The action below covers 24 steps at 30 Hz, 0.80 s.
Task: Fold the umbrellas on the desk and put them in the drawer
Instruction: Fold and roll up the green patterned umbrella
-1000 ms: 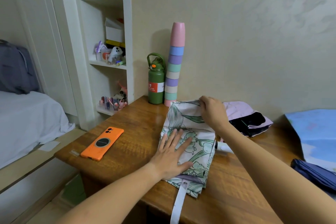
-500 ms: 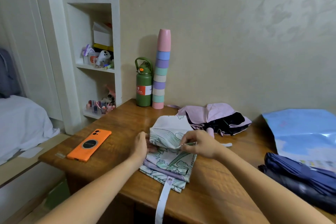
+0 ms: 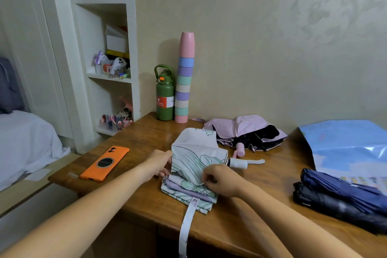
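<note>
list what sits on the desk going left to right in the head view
orange phone → green bottle → stack of cups → floral umbrella → pink umbrella → navy umbrella

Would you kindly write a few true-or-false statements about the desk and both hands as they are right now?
1. Both hands grip the floral umbrella. True: left hand, right hand.
2. The orange phone lies right of the umbrella. False: left of it.
3. The strap hangs over the desk edge. True.
4. The pink umbrella is in the right hand. False: it lies untouched behind.
</note>
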Tool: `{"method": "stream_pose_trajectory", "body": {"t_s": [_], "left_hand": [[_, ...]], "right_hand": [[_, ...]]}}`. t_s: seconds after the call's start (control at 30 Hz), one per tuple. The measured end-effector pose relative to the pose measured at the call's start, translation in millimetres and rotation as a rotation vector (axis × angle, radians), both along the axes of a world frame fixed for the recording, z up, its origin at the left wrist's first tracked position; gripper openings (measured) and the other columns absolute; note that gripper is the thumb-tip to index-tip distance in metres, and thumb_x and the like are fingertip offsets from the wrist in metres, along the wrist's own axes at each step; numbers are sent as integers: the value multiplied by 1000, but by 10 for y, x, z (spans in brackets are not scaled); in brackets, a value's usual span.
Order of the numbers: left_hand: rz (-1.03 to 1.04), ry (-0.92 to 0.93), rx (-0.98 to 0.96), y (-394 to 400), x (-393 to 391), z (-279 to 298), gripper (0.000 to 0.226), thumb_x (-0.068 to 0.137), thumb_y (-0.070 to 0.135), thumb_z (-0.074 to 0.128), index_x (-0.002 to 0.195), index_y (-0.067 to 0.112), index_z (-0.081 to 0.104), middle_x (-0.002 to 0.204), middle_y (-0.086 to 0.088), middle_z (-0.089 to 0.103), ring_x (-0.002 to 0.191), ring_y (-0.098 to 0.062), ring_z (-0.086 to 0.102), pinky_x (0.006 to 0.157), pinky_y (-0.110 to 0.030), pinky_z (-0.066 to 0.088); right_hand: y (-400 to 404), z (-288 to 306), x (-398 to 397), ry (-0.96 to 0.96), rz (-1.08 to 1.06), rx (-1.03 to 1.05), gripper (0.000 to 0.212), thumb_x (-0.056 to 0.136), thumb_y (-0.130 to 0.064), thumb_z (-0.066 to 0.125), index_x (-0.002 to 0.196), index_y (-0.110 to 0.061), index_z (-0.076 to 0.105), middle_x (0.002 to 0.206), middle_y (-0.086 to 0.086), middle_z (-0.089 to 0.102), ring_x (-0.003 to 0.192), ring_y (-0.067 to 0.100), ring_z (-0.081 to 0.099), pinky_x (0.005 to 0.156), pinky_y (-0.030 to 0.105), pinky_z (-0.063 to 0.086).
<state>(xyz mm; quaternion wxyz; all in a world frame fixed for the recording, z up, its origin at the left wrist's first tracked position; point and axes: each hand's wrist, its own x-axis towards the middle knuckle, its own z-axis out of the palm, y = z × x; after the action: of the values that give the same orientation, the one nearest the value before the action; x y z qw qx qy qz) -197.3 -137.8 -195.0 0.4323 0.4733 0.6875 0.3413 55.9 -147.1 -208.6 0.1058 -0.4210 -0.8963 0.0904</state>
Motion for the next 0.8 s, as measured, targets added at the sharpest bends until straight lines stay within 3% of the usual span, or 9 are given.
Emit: {"method": "stream_pose_trajectory", "body": {"t_s": [0.13, 0.23, 0.3, 0.4, 0.47, 0.63, 0.7, 0.77, 0.8], "left_hand": [[-73, 135, -67, -51, -45, 31, 32, 95, 40, 63, 107, 11, 68, 86, -7, 67, 59, -14, 55, 48, -21, 41], [-167, 159, -134, -62, -84, 61, 33, 88, 40, 76, 109, 15, 72, 88, -5, 67, 60, -11, 52, 51, -21, 39], [-223, 271, -149, -55, -148, 68, 36, 83, 41, 82, 107, 15, 75, 87, -4, 66, 61, -12, 50, 51, -22, 38], [-239, 431, -131, -36, -241, 80, 37, 82, 41, 84, 107, 15, 76, 100, -7, 74, 79, -18, 61, 66, -28, 48], [-244, 491, -150, -33, -230, 86, 37, 83, 40, 83, 105, 11, 75, 106, -11, 75, 80, -20, 61, 70, -30, 47], [-296, 640, -130, -9, -49, 99, 36, 84, 38, 80, 96, 7, 66, 92, -6, 69, 74, -19, 59, 66, -27, 47], [-264, 684, -31, -33, 38, 136, 36, 88, 41, 68, 106, 11, 61, 104, -6, 63, 91, -21, 61, 71, -28, 45], [-184, 964, 297, -68, 118, 158, 44, 94, 44, 54, 124, 12, 54, 122, -7, 55, 113, -24, 56, 85, -32, 45], [-179, 1098, 516, -87, 170, 155, 38, 96, 41, 48, 123, 14, 51, 122, -5, 53, 113, -23, 53, 86, -32, 42]], "right_hand": [[-5, 12, -32, -21, -22, -13, 15, 88, -13, 61, 96, -20, 71, 98, -4, 71, 88, 12, 61, 80, 30, 53], [-1, 21, -38, -29, -26, -20, 15, 88, -12, 62, 96, -20, 72, 100, -4, 71, 86, 9, 58, 79, 26, 51], [-1, 19, -34, -35, -23, -24, 13, 88, -12, 62, 94, -20, 71, 98, -4, 71, 84, 8, 57, 77, 24, 49], [25, 36, 20, -45, -13, -63, 10, 87, -11, 65, 85, -21, 66, 89, -8, 68, 78, 6, 57, 70, 18, 45], [39, 63, 57, -48, 0, -105, 16, 87, -11, 68, 81, -25, 62, 81, -14, 63, 73, 0, 56, 65, 10, 40], [47, 109, 74, -90, 28, -146, 12, 87, -11, 69, 84, -22, 68, 83, -15, 66, 73, -4, 57, 65, 8, 39], [50, 129, 85, -104, 40, -159, 3, 89, -20, 71, 87, -21, 73, 87, -12, 71, 75, 0, 59, 68, 13, 44], [44, 156, 95, -105, 33, -156, 24, 91, -44, 67, 80, -23, 72, 81, -7, 71, 71, 6, 60, 68, 25, 49], [37, 165, 99, -103, 17, -146, 37, 90, -55, 62, 78, -21, 72, 77, -5, 71, 69, 9, 60, 68, 31, 51]]}}
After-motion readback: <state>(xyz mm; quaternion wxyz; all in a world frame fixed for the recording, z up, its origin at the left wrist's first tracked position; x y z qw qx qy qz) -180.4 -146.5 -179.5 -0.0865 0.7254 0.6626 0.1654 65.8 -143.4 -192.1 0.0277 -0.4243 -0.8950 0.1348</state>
